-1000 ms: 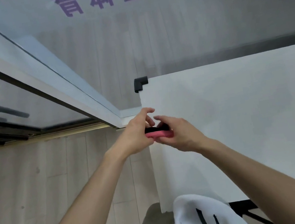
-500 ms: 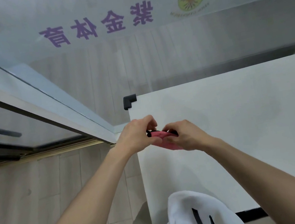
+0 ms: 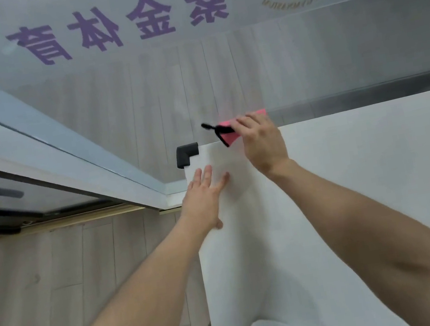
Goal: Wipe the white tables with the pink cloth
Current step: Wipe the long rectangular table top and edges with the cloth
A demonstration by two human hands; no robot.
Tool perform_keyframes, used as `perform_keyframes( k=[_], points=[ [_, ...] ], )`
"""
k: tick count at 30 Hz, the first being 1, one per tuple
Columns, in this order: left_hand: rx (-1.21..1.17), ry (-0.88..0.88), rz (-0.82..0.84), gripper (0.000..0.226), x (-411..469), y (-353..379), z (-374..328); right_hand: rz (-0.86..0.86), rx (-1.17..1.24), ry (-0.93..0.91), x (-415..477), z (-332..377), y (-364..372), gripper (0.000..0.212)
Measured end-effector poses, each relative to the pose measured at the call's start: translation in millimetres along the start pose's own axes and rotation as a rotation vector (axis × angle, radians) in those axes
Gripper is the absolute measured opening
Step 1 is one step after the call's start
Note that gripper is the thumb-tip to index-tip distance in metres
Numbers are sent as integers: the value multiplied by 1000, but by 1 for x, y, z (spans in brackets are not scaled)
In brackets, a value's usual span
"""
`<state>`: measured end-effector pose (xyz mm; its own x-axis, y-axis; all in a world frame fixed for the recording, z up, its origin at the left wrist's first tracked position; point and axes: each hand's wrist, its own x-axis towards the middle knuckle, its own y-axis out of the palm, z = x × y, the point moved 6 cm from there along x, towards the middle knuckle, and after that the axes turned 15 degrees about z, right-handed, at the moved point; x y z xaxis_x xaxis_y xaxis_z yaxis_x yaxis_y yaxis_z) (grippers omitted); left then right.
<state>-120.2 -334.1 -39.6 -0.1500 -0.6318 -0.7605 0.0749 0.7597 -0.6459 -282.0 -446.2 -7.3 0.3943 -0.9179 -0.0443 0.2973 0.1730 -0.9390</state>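
Right of the black corner guard (image 3: pixel 185 155), the right hand (image 3: pixel 262 140) grips the pink cloth (image 3: pixel 228 132), seemingly touching the white table (image 3: pixel 356 196). Just nearer than the guard, the left hand (image 3: pixel 205 195) lies flat on it.

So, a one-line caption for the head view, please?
Right hand holds pink cloth at far edge of white table; left hand flat on it.
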Motion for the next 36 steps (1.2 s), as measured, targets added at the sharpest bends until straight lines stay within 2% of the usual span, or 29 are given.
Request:
perform_keyframes(
  k=[3, 6, 10, 13, 15, 17, 19, 22, 24, 27, 30, 32, 34, 36],
  points=[
    [4, 13, -14, 146, 2, 3, 2, 138, -19, 47, -7, -9, 42, 57],
    [-22, 7, -31, 146, 2, 4, 2, 156, -13, 115, 8, -5, 59, 53],
    [-5, 8, -4, 138, 0, 0, 1, 239, 32, -9, 39, 46, 76, 63],
    [-22, 5, -1, 139, -3, -2, -1, 265, 36, -87, 33, 35, 72, 67],
    [-60, 5, 6, 141, -3, 1, 0, 216, -41, -28, 20, -9, 60, 58],
    [-54, -1, -3, 143, -4, 2, -1, 109, -93, 146, 5, -50, 43, 37],
    [-16, -7, -23, 142, -4, 1, -4, 53, -70, 283, 8, -42, 45, 23],
    [5, -12, -49, 136, -1, -3, -8, 114, 61, 185, 36, 42, 72, 21],
    [21, -20, -53, 137, -3, -8, -9, 155, 117, 87, 45, 66, 76, 23],
    [-9, 7, -16, 137, -6, -10, -6, 181, 26, 63, 27, 16, 58, 33],
    [5, 17, -18, 139, -8, -11, -7, 85, -25, 288, 1, -63, 27, 22],
    [12, 16, -19, 140, -10, -13, -6, 31, -49, 371, 1, -69, 25, 21],
    [23, 24, -19, 138, -11, -16, -6, 14, -8, 333, 18, -27, 43, 12],
    [29, 19, -59, 133, -14, -21, -7, 82, 39, 168, 36, 37, 64, 8]
  ],
)
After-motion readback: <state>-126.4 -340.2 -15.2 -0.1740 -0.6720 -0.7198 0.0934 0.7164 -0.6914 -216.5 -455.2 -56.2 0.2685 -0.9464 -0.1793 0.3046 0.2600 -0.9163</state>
